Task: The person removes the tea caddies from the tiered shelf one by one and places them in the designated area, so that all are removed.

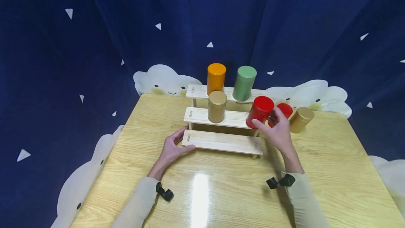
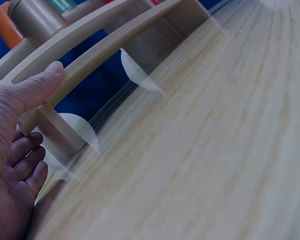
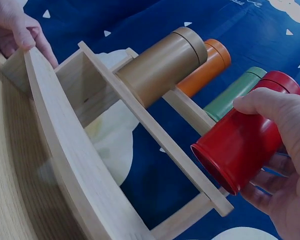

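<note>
My right hand (image 1: 278,131) grips a red canister (image 1: 261,111) at the right end of the middle tier of a three-tier wooden rack (image 1: 221,140). Its thumb lies on the near side, the fingers round the far side; whether the canister's base touches the tier, I cannot tell. My left hand (image 1: 172,147) holds the left end of the lowest tier, thumb on the front edge and fingers behind. A gold canister (image 1: 217,107) stands toward the left of the middle tier. An orange canister (image 1: 216,78) and a green canister (image 1: 244,83) stand on the top tier.
On the wooden table (image 1: 240,189), right of the rack, stand a second red canister (image 1: 285,109), partly hidden by my right hand, and a second gold canister (image 1: 301,119). A dark blue curtain (image 1: 190,10) with white shapes hangs behind the table.
</note>
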Tool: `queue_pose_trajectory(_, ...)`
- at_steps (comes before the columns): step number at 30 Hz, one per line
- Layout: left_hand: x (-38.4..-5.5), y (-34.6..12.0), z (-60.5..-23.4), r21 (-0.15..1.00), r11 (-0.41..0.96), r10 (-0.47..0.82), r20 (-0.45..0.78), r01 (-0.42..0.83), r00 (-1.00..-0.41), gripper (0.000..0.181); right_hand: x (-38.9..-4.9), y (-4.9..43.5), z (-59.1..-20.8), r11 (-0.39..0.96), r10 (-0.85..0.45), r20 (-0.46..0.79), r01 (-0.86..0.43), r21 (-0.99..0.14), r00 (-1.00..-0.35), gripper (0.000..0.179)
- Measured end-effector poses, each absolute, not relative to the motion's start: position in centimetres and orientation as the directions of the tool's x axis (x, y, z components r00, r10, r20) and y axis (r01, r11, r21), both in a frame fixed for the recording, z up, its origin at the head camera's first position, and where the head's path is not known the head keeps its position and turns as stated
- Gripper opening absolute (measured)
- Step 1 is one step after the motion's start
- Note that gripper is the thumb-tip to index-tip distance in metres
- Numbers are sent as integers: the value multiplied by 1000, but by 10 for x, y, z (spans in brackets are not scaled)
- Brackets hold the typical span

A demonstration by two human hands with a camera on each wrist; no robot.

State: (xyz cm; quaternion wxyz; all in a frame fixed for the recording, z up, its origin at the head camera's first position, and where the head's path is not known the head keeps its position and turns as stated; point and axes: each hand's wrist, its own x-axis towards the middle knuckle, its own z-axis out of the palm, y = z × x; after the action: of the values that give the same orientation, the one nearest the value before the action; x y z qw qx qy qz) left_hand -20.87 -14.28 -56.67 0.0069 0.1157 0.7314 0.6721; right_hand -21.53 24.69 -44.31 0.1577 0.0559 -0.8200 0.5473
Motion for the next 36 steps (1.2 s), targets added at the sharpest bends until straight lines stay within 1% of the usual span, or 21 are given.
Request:
queue_pose_trajectory(11,-209,-142,-565,982,90,177,148,165,-973,83,-215,263,-443,402,121,351,-277,-873,-929,72)
queue_pose_trajectory(17,-210,-143,-566,982,88,179,152,170,-972,83,-214,269,-442,347,126,399,-336,-876,-908,69)
queue_pose_trajectory(21,-210,-143,-567,982,89,180,151,169,-972,83,-214,274,-442,331,142,412,-349,-877,-900,67)
queue_pose_trajectory(27,-210,-142,-565,982,94,180,147,165,-973,83,-213,283,-443,347,178,406,-329,-878,-897,65)
queue_pose_trajectory(36,-209,-142,-563,983,86,184,147,165,-972,83,-209,295,-443,405,232,348,-235,-884,-908,63)
